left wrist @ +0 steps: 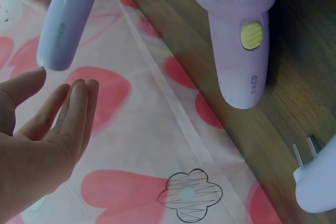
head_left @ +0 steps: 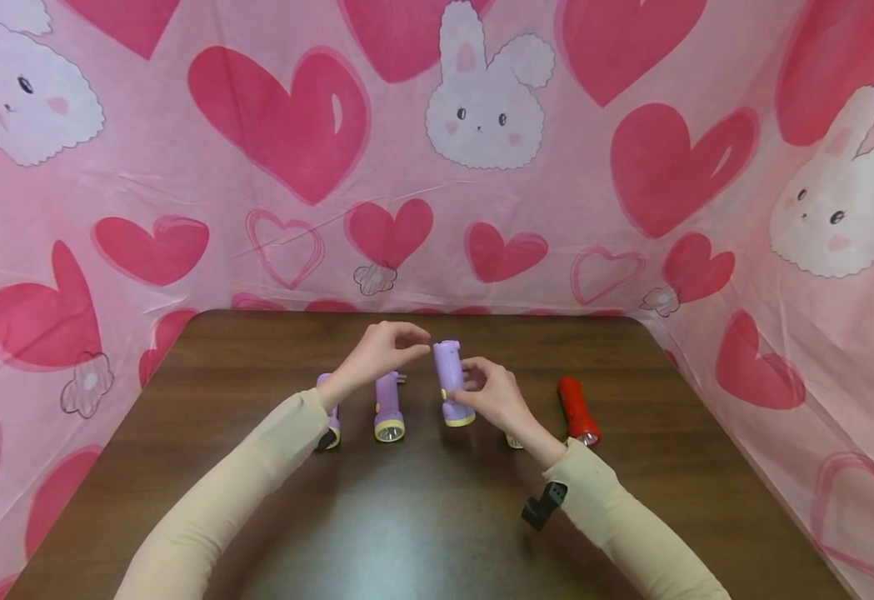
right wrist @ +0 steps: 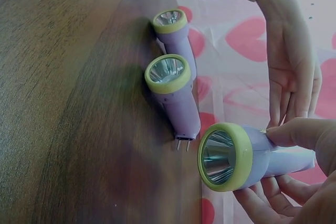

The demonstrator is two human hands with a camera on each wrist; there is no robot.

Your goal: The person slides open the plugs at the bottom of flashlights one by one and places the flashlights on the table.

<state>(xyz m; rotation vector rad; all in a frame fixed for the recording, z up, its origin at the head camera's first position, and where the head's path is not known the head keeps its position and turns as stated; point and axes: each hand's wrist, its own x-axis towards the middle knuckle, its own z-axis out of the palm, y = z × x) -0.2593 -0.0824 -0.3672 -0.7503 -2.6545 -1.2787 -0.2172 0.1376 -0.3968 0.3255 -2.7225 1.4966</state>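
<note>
My right hand (head_left: 492,392) grips a purple flashlight (head_left: 449,375) above the table, its yellow-rimmed lens end pointing down. In the right wrist view, thumb and fingers lie around the body of this flashlight (right wrist: 260,156), close behind its head. My left hand (head_left: 387,346) is by the tail end, thumb and fingers loosely extended, with nothing held. The left wrist view shows a small gap between this hand (left wrist: 52,119) and the tail of the held flashlight (left wrist: 68,30). Another purple flashlight (head_left: 387,408) lies on the table between my hands, metal plug prongs (right wrist: 184,144) out at its tail.
A further purple flashlight (head_left: 334,417) is partly hidden by my left wrist. Behind my right wrist shows the lens end of another flashlight (head_left: 514,442). To the right lies a red flashlight (head_left: 577,412). Pink patterned cloth (head_left: 407,183) surrounds the brown wooden table (head_left: 377,517).
</note>
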